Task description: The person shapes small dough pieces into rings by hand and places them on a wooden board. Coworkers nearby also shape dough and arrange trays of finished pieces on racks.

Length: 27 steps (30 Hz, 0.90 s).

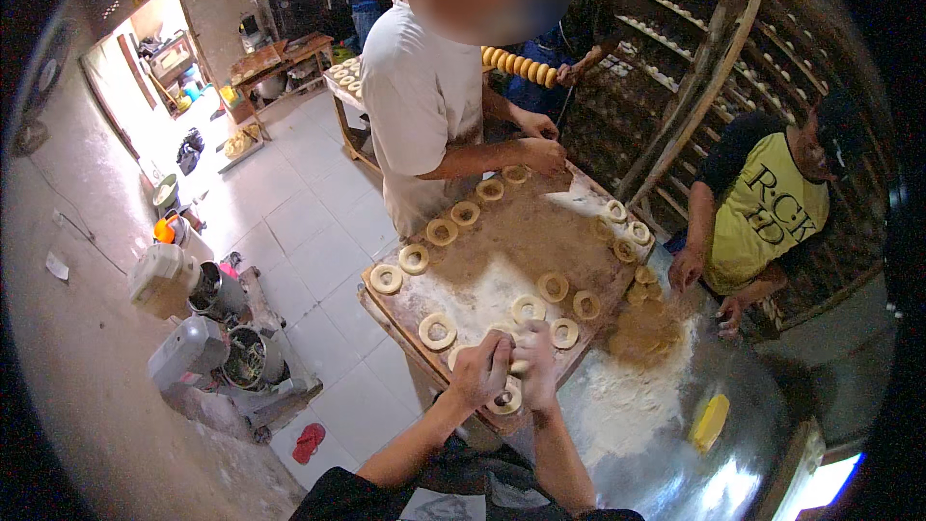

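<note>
Left hand (479, 373) and right hand (536, 359) both closing round dough ring (504, 397) over floured wooden board (502, 251); judging light, even pressure best, keeping hole open, ring round.

A rough wooden board (502, 260), dusted matt white with flour, is covered with soft, pale dough rings (437, 330). The metal table (666, 444) beside it is seen glossy and smooth where bare, with a shiny yellow plastic scraper (710, 422) on it. Smooth, pale floor tiles (309, 222) are seen alongside.
</note>
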Tool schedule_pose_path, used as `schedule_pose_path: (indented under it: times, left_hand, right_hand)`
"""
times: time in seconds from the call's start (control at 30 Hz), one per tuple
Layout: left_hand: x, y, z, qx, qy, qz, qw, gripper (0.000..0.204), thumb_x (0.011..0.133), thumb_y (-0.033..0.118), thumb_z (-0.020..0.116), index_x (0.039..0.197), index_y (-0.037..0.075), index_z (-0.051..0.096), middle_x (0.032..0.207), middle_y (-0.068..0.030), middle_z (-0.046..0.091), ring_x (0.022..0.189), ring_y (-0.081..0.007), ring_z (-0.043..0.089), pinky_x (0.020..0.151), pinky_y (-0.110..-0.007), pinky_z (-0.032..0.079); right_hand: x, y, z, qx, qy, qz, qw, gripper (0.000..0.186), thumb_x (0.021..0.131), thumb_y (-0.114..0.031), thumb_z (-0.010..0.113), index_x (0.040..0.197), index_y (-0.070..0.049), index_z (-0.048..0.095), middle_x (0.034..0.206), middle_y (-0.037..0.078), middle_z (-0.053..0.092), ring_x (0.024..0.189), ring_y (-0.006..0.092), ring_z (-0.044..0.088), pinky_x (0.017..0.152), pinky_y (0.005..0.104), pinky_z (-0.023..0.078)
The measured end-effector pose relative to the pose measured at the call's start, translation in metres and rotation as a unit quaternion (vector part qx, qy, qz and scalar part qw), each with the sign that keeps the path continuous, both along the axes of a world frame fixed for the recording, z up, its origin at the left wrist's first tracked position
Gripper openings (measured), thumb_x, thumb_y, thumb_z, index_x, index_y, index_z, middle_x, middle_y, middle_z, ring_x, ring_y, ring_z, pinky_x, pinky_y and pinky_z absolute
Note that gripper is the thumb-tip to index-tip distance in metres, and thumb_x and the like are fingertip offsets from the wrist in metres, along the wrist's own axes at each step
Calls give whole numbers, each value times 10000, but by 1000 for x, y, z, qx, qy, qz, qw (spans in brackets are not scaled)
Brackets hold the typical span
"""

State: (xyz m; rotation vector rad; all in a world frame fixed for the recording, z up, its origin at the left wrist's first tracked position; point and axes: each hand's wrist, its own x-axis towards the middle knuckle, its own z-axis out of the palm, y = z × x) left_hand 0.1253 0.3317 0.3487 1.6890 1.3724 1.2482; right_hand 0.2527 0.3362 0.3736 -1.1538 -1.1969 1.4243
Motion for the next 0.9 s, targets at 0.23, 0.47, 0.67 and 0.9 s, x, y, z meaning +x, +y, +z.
schedule_pose_path:
  times: [0.23,0.47,0.67,0.9]
  left_hand:
    - [-35,42,3,-41,52,-26,997,230,1040,248,410,988,60,532,689,-174,590,611,-402,626,552,-466,470]
    - [-53,71,6,-111,-24,-43,993,210,1038,254,426,1066,61,503,754,-240,618,721,-484,627,631,-511,480]
    - [-47,126,-9,-162,43,-16,986,314,1017,294,459,1203,42,482,980,-284,611,920,-496,610,772,-569,457]
    - [-88,153,-29,-107,327,40,938,466,931,286,590,1334,86,471,1135,-225,535,1058,-415,561,853,-586,435]
  right_hand:
    - [-25,34,-30,-6,88,-20,996,601,979,-554,460,1397,-146,317,1046,83,575,878,174,633,771,328,530]
    - [-34,63,-49,-41,178,-77,980,513,1010,-525,420,1370,-167,349,931,77,597,679,148,567,606,260,488]
    - [-54,106,-34,3,-153,-94,984,648,1015,-494,443,1470,-75,249,1182,173,549,1063,253,549,964,384,431]
    - [-49,114,-33,2,-603,-81,793,872,898,-496,591,1526,-51,181,1287,322,514,1240,488,477,1130,619,241]
